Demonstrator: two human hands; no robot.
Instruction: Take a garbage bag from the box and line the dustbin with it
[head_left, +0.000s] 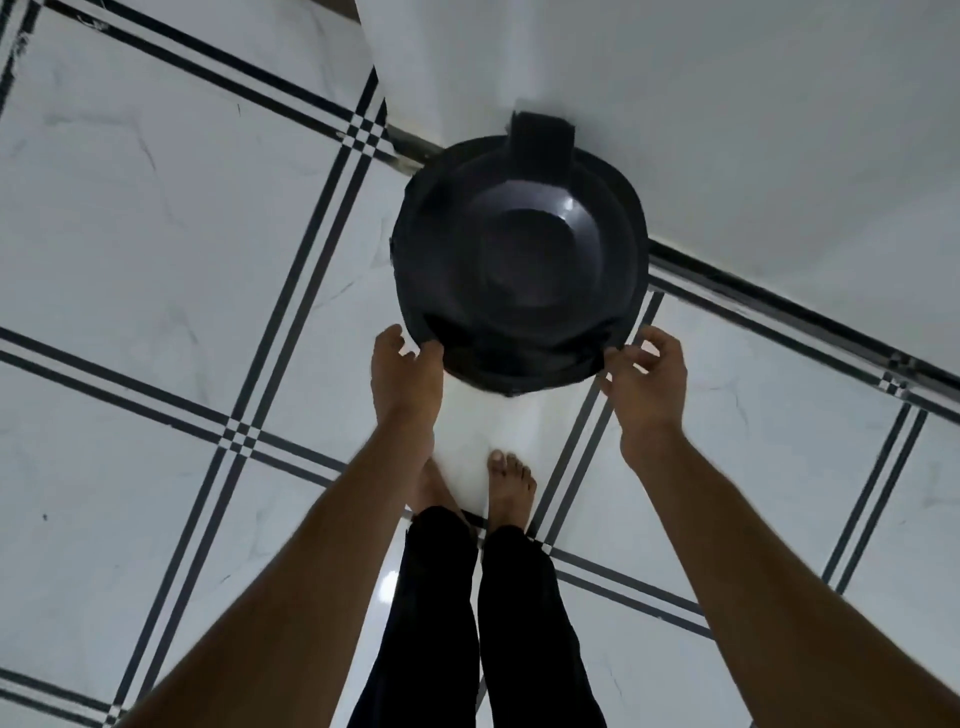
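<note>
Pinching the black garbage bag (415, 291) folded over the dustbin (519, 260) rim by the wall, left hand (408, 369) and right hand (644, 379) grips risk tearing film or slipping it off the far edge.

Floor (156, 218): glossy white marble-look tiles, double black lines crossing in a grid. Plain white wall (753, 104) far right, dark strip (779, 306) along its base. Light glare (387, 584) on near tile.

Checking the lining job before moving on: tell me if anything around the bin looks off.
Nothing is spilled or damaged. The black garbage bag is folded over the dustbin rim, with some wrinkling along the near edge, where the left hand and right hand pinch it. The box is not in view.
</note>
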